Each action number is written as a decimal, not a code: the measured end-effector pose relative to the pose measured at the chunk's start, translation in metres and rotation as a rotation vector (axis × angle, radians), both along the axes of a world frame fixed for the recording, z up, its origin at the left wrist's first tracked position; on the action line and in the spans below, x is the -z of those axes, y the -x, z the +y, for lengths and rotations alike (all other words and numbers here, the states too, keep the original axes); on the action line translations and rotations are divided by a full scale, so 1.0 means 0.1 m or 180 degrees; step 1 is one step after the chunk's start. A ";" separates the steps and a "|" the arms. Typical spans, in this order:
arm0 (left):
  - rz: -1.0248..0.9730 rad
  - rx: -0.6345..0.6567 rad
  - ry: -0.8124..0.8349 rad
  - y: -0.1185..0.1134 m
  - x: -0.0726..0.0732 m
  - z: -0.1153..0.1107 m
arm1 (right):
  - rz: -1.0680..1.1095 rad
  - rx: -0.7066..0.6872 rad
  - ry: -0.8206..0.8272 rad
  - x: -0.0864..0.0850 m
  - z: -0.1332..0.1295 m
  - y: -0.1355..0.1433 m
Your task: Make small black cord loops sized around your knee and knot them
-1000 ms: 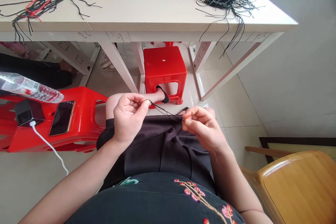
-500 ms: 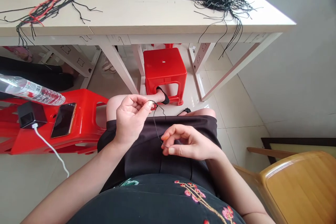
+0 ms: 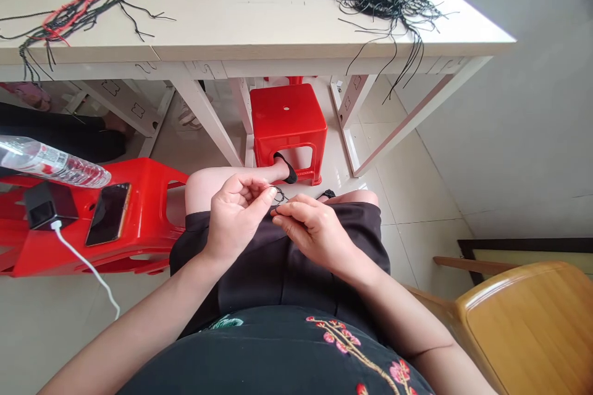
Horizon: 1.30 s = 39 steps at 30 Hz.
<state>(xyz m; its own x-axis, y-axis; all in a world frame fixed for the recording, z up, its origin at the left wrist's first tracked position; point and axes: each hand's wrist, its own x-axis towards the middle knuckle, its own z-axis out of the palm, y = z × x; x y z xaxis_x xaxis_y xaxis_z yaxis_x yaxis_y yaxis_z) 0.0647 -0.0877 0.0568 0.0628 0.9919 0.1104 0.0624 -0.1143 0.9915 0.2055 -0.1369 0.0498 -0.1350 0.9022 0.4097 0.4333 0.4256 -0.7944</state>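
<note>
A thin black cord [image 3: 280, 195] runs in a small loop between my two hands, above my lap. My left hand [image 3: 238, 210] pinches it between thumb and forefinger, the other fingers curled. Just to the right, my right hand [image 3: 310, 225] is closed on the same cord, its thumb and fingertips pressed together close to the left thumb. How the cord passes inside the right fingers is hidden.
A tangled black cord bundle [image 3: 384, 0] and a black-and-red bundle [image 3: 88, 3] lie on the white table [image 3: 259, 24]. At left, a red stool [image 3: 152, 197] bears a bottle [image 3: 55, 160], phone [image 3: 109, 213] and black charger [image 3: 49, 207]. A wooden chair [image 3: 532, 321] stands right.
My right hand has moved up and left, from below to close beside my left hand. Its fingers have come together on the cord, which now makes a small loop.
</note>
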 end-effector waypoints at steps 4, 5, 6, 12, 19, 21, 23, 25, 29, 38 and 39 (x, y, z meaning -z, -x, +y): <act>0.0000 0.0167 0.0173 0.00 -0.02 -0.02 | -0.0267 0.0191 -0.0346 -0.08 0.05 -0.03; -0.0017 0.0186 0.0199 0.00 -0.02 -0.02 | -0.0294 0.0226 -0.0362 -0.10 0.06 -0.03; -0.0043 0.0205 0.0219 0.00 -0.03 -0.02 | -0.0325 0.0245 -0.0342 -0.10 0.06 -0.03; -0.0161 0.0251 0.0338 -0.01 -0.05 -0.03 | -0.0305 0.0089 0.0006 -0.13 0.07 -0.06; -0.0296 0.0268 0.0498 0.00 -0.08 -0.04 | -0.0214 0.0026 0.0132 -0.14 0.06 -0.08; -0.0364 0.0275 0.0543 0.00 -0.09 -0.03 | -0.0184 0.0016 0.0154 -0.15 0.05 -0.10; -0.0435 0.0245 0.0591 0.01 -0.10 -0.02 | -0.0174 0.0014 0.0157 -0.14 0.03 -0.12; -0.0495 0.0210 0.0652 0.01 -0.12 -0.01 | -0.0220 0.0036 0.0133 -0.13 0.01 -0.15; -0.0524 0.0186 0.0744 0.01 -0.15 0.00 | -0.0337 0.0069 0.0122 -0.11 -0.01 -0.18; -0.0435 0.0216 0.0695 0.01 -0.14 0.00 | -0.0304 0.0028 0.0126 -0.13 -0.02 -0.18; -0.0425 0.0217 0.0688 0.01 -0.13 0.00 | -0.0297 0.0029 0.0135 -0.13 -0.02 -0.18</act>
